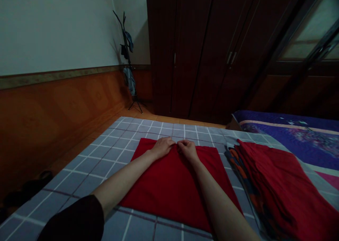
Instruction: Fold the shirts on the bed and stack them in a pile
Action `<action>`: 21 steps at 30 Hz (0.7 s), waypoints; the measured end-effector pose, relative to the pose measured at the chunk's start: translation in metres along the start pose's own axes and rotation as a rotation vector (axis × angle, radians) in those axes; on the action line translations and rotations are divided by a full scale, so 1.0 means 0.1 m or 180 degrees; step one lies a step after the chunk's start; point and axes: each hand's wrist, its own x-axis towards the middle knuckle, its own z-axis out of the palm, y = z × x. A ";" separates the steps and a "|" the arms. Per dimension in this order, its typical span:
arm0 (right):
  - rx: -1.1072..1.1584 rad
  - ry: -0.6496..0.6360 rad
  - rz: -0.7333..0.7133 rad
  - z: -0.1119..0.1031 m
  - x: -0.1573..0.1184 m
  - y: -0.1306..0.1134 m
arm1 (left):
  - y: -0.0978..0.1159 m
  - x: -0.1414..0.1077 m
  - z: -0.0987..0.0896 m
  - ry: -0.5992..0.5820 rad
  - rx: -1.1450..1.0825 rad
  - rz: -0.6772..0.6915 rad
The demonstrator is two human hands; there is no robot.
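A red cloth (172,188) lies flat on the grey checked bed cover (106,152), roughly rectangular. At its far edge, near the middle, my left hand (162,146) pinches the fabric with fingers together. Just to the right, almost touching it, my right hand (187,150) is closed on the same edge, thumb and fingers pressed together. Both forearms reach across the cloth and cover parts of it.
To the right lies a stack of folded clothes (286,184), red on top. Beyond are a purple patterned bedspread (286,131), a dark wardrobe (196,57) and a coat stand (127,50). Dark items sit on the floor at left.
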 end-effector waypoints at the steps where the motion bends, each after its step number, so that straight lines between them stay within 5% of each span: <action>1: 0.0003 0.0000 -0.0014 0.00 0.00 0.00 | -0.02 0.05 0.05 0.0013 -0.0084 -0.0059; 8: 0.0070 0.0018 -0.0071 0.03 -0.01 0.01 | -0.41 0.21 -0.03 0.0409 -0.0709 -0.0975; 14: 0.0164 0.0165 -0.0176 0.04 -0.02 0.01 | -0.82 0.03 -0.61 0.0922 -0.0531 -0.1745; 21: 0.0301 0.0473 -0.0201 0.04 -0.05 -0.02 | -1.13 -0.38 -1.28 0.1363 0.0785 -0.2276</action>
